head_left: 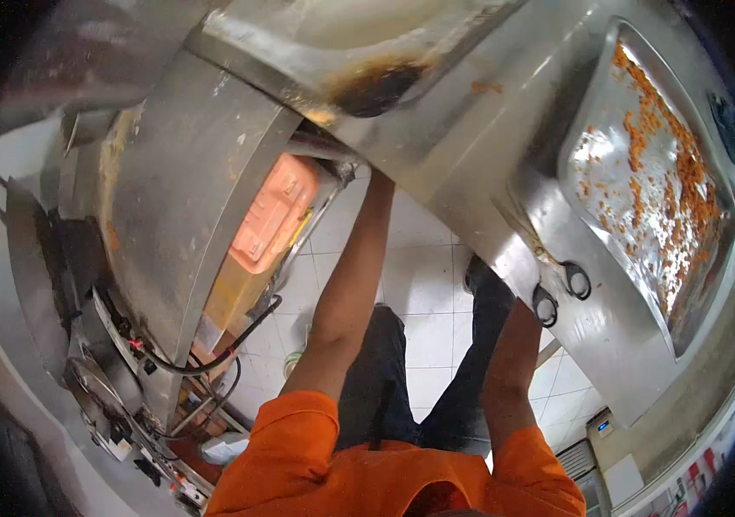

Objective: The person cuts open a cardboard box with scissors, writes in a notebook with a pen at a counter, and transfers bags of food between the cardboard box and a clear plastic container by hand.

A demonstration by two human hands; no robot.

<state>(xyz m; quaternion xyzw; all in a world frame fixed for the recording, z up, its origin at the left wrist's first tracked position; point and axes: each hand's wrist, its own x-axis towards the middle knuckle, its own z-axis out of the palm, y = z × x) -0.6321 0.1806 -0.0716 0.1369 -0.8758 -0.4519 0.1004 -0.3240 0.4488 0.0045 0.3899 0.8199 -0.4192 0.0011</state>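
Both of my forearms reach forward and pass beneath the edge of the steel counter (462, 164), so my left hand and my right hand are hidden under it. The left forearm runs up beside a pink plastic container (274, 215) that sits below the metal surface on the left. My right forearm goes under the counter near black-handled scissors (560, 295), which lie on top by the edge. What either hand touches or holds cannot be seen.
A metal tray (587, 172) with orange-brown crumbs lies on the counter at right. A dark-stained basin (376, 86) is at the top. Black hoses (203, 369) and pans (35, 250) are at left. White floor tiles (428, 342) show below.
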